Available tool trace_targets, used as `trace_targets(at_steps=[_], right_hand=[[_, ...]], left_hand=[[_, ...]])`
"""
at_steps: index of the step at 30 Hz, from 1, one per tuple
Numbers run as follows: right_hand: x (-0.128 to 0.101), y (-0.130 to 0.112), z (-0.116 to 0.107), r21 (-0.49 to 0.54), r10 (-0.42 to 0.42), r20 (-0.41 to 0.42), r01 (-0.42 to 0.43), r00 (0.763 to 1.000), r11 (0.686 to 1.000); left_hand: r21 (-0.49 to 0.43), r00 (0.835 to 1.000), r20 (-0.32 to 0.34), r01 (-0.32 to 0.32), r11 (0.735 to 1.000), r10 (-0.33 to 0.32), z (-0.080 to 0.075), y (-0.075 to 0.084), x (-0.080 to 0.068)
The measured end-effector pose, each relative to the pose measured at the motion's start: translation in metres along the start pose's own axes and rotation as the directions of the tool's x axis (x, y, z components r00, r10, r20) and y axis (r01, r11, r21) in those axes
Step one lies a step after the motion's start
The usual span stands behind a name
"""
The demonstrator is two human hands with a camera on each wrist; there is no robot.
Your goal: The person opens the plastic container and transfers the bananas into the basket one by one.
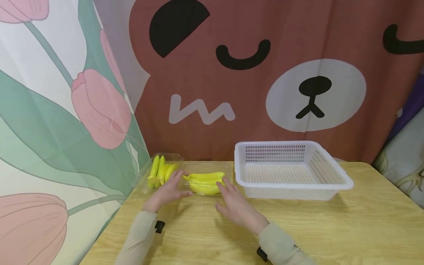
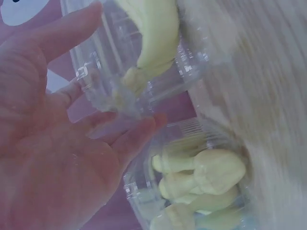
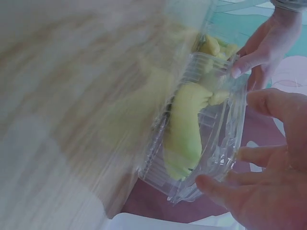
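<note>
Two hands flank a clear plastic clamshell box (image 1: 206, 173) holding a bunch of yellow bananas (image 1: 205, 182) on the wooden table (image 1: 298, 228). Left hand (image 1: 167, 191) fingers are extended, touching its left end; right hand (image 1: 236, 206) fingers are spread, tips against its right end. Second banana box (image 1: 162, 169) lies just left; white perforated basket (image 1: 288, 169) stands right.

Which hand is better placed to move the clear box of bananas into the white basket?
Probably the right hand. It touches the clear plastic box of yellow bananas on the side nearest the white plastic basket. The left hand sits on the far side, by the second banana box.
</note>
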State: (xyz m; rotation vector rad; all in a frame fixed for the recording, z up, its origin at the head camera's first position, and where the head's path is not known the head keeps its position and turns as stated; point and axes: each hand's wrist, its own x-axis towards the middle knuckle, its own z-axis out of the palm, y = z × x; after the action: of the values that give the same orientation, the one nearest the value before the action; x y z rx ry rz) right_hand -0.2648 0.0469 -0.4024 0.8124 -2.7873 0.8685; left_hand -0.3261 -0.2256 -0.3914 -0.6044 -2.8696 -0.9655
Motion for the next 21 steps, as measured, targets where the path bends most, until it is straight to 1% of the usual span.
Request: trace_targets(at_steps=[6,12,17,21], right_hand=[[-0.005,0.002,-0.002,-0.019,-0.028,-0.013,0.028,1.000,0.999],[-0.007,0.005,-0.002,-0.054,-0.084,-0.059,0.080,0.995,0.995],[-0.003,0.007,0.001,-0.081,-0.138,-0.124,0.128,0.983,0.988],[0.001,0.006,0.003,-0.080,-0.126,-0.183,0.113,0.975,0.990]], left_hand=[[0.014,0.999,0.027,0.025,1.000,-0.025,-0.005,0.004,-0.007],[0.018,1.000,0.011,0.009,1.000,-0.010,-0.006,0.008,-0.014],[-0.008,1.000,0.014,0.009,1.000,-0.009,-0.006,0.008,-0.018],[-0.049,1.000,0.018,-0.005,0.999,0.006,-0.005,0.007,-0.020]])
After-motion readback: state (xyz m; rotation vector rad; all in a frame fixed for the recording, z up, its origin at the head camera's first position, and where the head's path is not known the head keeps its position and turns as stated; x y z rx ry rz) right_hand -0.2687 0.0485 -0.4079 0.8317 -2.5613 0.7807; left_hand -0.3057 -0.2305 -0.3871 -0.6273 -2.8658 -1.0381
